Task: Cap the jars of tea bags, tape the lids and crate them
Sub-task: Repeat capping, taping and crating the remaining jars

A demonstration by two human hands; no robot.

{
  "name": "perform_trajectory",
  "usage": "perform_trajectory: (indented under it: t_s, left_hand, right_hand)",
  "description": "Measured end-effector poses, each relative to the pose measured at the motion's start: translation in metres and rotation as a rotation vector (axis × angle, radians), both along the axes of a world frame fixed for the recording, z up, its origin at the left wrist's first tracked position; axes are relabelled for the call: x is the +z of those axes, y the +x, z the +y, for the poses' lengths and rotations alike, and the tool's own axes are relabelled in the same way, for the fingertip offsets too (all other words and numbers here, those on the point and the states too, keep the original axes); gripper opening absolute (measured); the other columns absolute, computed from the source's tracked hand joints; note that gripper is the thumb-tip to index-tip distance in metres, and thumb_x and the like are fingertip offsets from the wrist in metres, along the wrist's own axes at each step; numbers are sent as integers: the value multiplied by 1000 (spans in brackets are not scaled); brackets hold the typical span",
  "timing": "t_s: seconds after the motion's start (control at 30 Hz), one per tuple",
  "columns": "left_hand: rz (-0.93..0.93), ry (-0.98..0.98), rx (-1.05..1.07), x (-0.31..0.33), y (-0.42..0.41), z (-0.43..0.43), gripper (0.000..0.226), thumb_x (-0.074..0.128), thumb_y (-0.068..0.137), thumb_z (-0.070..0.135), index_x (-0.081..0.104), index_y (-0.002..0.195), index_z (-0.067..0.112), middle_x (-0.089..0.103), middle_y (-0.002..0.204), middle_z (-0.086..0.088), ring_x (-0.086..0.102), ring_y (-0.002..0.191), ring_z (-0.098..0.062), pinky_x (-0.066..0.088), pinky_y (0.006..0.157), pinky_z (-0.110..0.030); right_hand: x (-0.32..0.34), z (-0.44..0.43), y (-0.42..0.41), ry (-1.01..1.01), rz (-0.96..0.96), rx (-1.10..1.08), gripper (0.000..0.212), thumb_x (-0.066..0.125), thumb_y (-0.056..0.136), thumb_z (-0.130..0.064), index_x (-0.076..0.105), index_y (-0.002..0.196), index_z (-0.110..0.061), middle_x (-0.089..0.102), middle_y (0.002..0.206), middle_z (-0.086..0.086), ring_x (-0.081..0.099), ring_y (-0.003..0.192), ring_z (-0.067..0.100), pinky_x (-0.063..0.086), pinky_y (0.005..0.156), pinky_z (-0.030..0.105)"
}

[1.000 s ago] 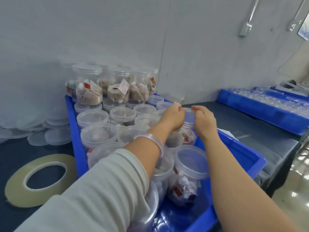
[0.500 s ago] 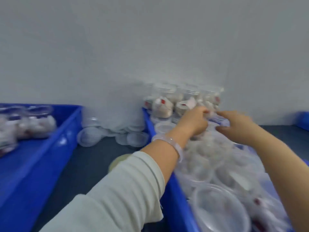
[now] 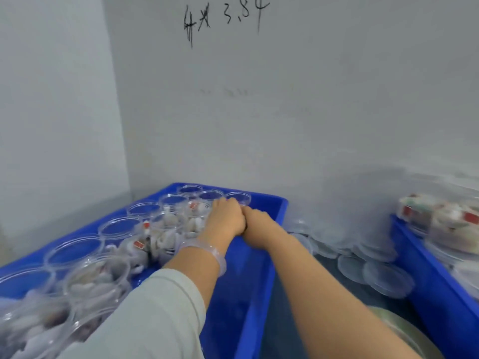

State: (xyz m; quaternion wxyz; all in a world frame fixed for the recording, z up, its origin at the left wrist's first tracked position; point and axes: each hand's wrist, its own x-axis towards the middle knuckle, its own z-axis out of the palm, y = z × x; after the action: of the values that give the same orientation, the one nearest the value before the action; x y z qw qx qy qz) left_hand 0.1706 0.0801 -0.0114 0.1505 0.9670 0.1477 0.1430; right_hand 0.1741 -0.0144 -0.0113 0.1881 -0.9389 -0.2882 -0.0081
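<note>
left hand | right hand — touching | jar just beyond grip, in crate

Clear round jars of tea bags, capped with clear lids, are packed in rows along the left of a blue crate; loose lids are heaped just beside it; a tape roll is laid flat nearby.

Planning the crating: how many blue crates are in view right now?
2. The left crate is part-filled with capped jars; the right crate, at the picture's right edge, also holds jars. Others may lie out of view.
</note>
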Motion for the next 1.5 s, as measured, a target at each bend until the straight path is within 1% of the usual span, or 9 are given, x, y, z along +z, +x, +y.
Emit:
perform_trajectory:
  t_s: [0.2,0.33,0.5,0.73,0.87,0.97,1.1,1.33,1.5]
  left_hand:
    - [130,-163,130,-28,14,51,44,60,81,7,47,124,3,51,126,-18,56,109,-33,48,91,-44]
    - [196,-116,221,-30,13,54,29,56,90,10,54,118,4,58,115,-14,58,105,-30,47,88,-34]
    - [-252,-19,108,1,-9,13,22,48,88,19,66,95,6,62,104,-16,60,98,-35,44,74,-38]
    - [-839,-1,-139,88,-38,-98,55,43,89,51,40,48,15,44,56,3,38,53,-21,17,48,-28]
    - [-948,-299,-194,55,-37,-162,20,54,82,23,69,84,10,59,107,-10,47,105,-30,38,80,-35]
    - [-706,-645,-138,-7,-42,-188,48,53,78,12,49,125,11,46,134,-9,45,119,-26,41,89,-34]
    - [-704,-800,-72,-79,-51,-177,40,46,76,8,55,114,11,60,110,-7,56,103,-25,37,80,-28]
    - [-769,-811,-245,-91,-56,-160,45,36,67,9,55,107,9,60,99,-2,58,98,-21,47,84,-33]
    - [-765,-955,-327,-97,-52,-162,43,37,67,10,51,104,26,61,99,10,58,100,-4,41,82,-11]
  right_hand:
    - [-34,27,-2,-48,80,63,50,50,94,-25,33,140,-18,46,134,12,48,115,31,47,91,44]
    - [-32,20,-1,118,20,45,36,49,92,-22,45,126,-13,53,121,12,52,88,24,46,67,35]
    - [-23,10,-6,416,-57,21,45,48,89,-13,39,131,0,48,126,20,45,116,37,36,102,47]
    - [18,-73,-18,1093,-13,-230,97,76,56,-37,25,138,-26,54,122,0,53,110,16,45,91,30]
    - [-12,-128,-45,987,-55,-390,82,59,52,-52,42,122,-14,59,93,-9,56,79,-1,44,71,24]
    - [-63,-158,-67,778,72,-412,66,66,65,-47,46,115,-9,59,90,-8,56,76,-2,44,66,22]
    - [-100,-190,-69,579,381,-223,55,67,75,-8,49,126,-11,59,108,-5,57,84,-6,44,67,6]
    - [-81,-210,1,432,61,-626,44,46,90,-8,44,135,-9,51,133,12,48,121,26,41,101,36]
    - [-124,-217,22,66,-4,-727,59,41,93,-15,20,148,-12,19,156,7,13,144,23,10,119,37]
